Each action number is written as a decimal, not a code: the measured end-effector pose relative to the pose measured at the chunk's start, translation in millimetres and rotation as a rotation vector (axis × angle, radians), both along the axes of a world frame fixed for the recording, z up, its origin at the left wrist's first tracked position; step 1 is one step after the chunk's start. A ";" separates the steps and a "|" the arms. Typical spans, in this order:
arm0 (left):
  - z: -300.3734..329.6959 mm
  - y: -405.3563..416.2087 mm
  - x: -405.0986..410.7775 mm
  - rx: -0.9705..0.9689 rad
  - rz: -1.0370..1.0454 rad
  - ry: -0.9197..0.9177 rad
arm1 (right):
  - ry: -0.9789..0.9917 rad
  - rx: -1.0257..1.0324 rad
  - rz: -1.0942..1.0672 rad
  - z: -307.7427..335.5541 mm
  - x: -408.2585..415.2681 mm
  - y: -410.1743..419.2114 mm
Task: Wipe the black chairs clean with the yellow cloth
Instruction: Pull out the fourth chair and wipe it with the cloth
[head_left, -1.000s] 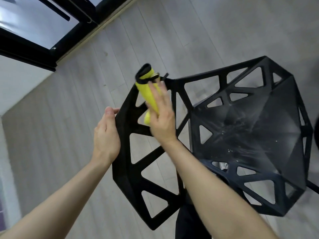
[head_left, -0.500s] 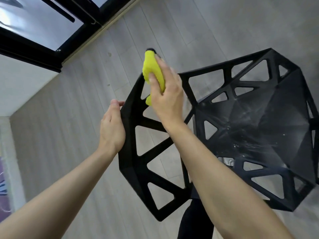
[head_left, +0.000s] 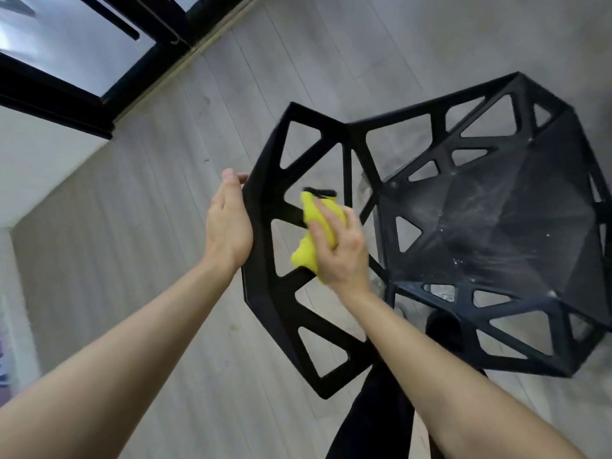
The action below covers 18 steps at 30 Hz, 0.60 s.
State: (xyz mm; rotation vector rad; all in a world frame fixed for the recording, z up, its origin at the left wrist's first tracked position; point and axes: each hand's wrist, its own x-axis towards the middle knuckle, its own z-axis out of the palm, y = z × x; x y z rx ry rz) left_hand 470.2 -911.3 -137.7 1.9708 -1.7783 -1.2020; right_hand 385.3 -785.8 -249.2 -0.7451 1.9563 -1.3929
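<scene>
Right hand (head_left: 337, 246) grips yellow cloth (head_left: 309, 240), presses it on black chair (head_left: 496, 226) backrest strut. Left hand (head_left: 228, 223), fingers straight, braces backrest's left edge against wiping push.

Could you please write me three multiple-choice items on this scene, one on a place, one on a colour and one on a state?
1. Where is the cloth?
A. on the chair's backrest
B. on the floor
C. on the windowsill

2. What colour is the cloth?
A. blue
B. yellow
C. white

3. How is the seat of the chair?
A. spotless
B. covered by a cushion
C. streaked with pale marks

Answers:
1 A, the right hand presses it against the struts while the left hand steadies the edge.
2 B, bright yellow.
3 C, whitish smears and specks show.
</scene>
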 end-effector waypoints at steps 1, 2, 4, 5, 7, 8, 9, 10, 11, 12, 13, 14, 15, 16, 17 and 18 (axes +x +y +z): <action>-1.7 -0.5 1.2 0.010 -0.008 -0.005 | -0.090 0.096 -0.077 -3.3 -12.2 0.7; -3.6 -0.6 1.2 0.017 -0.013 -0.005 | -0.171 0.127 -0.147 2.9 -20.4 -4.9; -1.6 -1.4 -3.0 0.000 0.019 0.015 | -0.176 -0.030 -0.170 41.0 -20.1 -27.7; -1.2 -2.4 -3.7 -0.007 0.037 0.016 | -0.119 -0.116 -0.106 61.9 -12.4 -37.4; -2.5 -3.0 -2.5 -0.013 0.028 0.016 | 0.067 -0.211 0.051 77.0 4.8 -43.2; -1.4 -1.4 -3.1 -0.017 0.023 0.010 | 0.116 -0.229 0.118 75.2 10.2 -39.3; 0.4 -0.2 -3.9 -0.019 0.023 0.010 | 0.134 -0.255 0.171 70.0 10.8 -35.8; 0.5 -0.1 -3.4 -0.021 0.032 0.018 | 0.135 -0.306 0.198 61.2 6.5 -35.4; -0.4 0.2 -2.9 -0.019 0.042 0.026 | 0.139 -0.366 0.211 58.2 1.1 -36.9; -2.6 0.0 -2.8 -0.016 0.044 0.033 | 0.152 -0.410 0.202 58.8 -2.4 -40.9; -3.1 0.1 -3.6 -0.016 0.043 0.033 | 0.160 -0.406 0.179 57.1 -2.3 -44.5; -3.1 -0.8 -3.6 -0.019 0.039 0.031 | 0.155 -0.351 0.125 50.8 -3.1 -48.2; -2.6 -0.8 -3.0 -0.017 0.033 0.020 | 0.131 -0.268 0.049 42.0 -9.4 -50.4; -2.0 0.2 -3.2 -0.009 0.021 0.009 | 0.067 -0.173 -0.036 33.7 -20.4 -50.3; -0.5 0.9 -3.8 -0.008 0.005 0.010 | -0.021 -0.051 -0.132 28.4 -32.9 -47.1; 0.8 1.7 -4.1 -0.004 -0.016 0.008 | -0.131 0.072 -0.206 28.0 -42.0 -40.7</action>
